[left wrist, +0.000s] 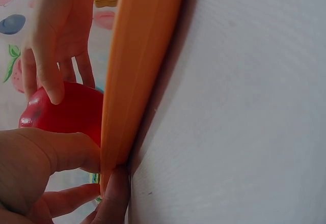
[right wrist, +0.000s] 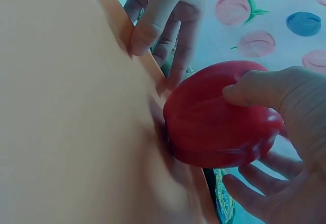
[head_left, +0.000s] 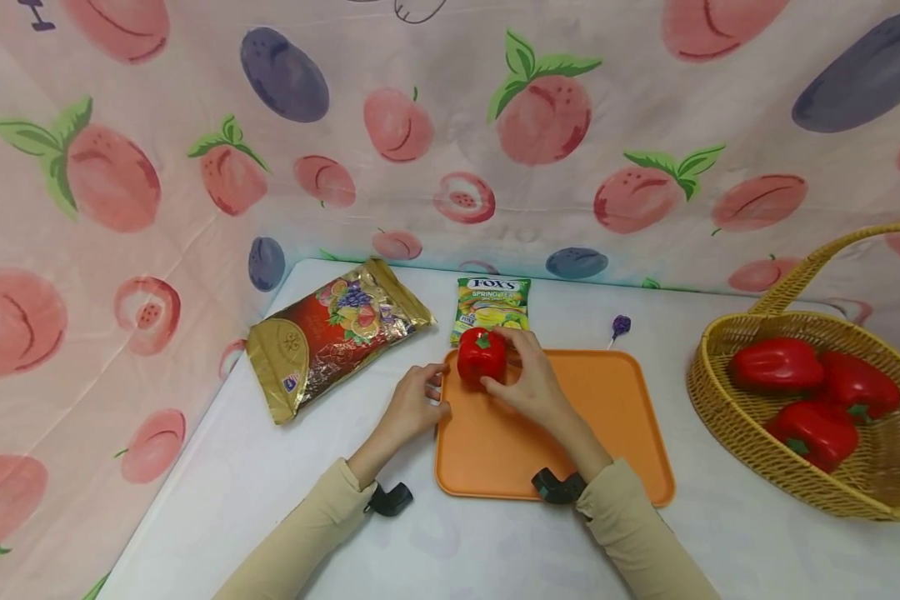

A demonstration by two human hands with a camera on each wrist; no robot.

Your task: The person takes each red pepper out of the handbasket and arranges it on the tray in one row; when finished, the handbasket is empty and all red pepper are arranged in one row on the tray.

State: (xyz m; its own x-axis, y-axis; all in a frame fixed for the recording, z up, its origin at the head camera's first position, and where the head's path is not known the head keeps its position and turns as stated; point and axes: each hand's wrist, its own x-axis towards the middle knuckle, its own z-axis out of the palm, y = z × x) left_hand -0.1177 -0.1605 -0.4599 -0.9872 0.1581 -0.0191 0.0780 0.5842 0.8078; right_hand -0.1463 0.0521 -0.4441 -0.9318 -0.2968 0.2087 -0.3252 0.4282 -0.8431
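Observation:
A red bell pepper (head_left: 482,358) with a green stem stands at the far left corner of an orange tray (head_left: 570,450). My right hand (head_left: 528,379) holds it, thumb on the near side and fingers round the far side. In the right wrist view the pepper (right wrist: 219,117) touches the tray's surface, and some fingertips are hidden behind it. At the tray's left rim, my left hand (head_left: 412,404) pinches the edge. The left wrist view shows the thumb above the rim and a finger below it, near the table.
To the right, a yellow wicker basket (head_left: 727,425) contains three red bell peppers (head_left: 813,433). A gold and red candy bag (head_left: 337,333) lies at the left. Behind the tray are a green Fox's packet (head_left: 492,302) and a purple lollipop (head_left: 621,326). Fruit-print cloth (head_left: 457,100) hangs behind.

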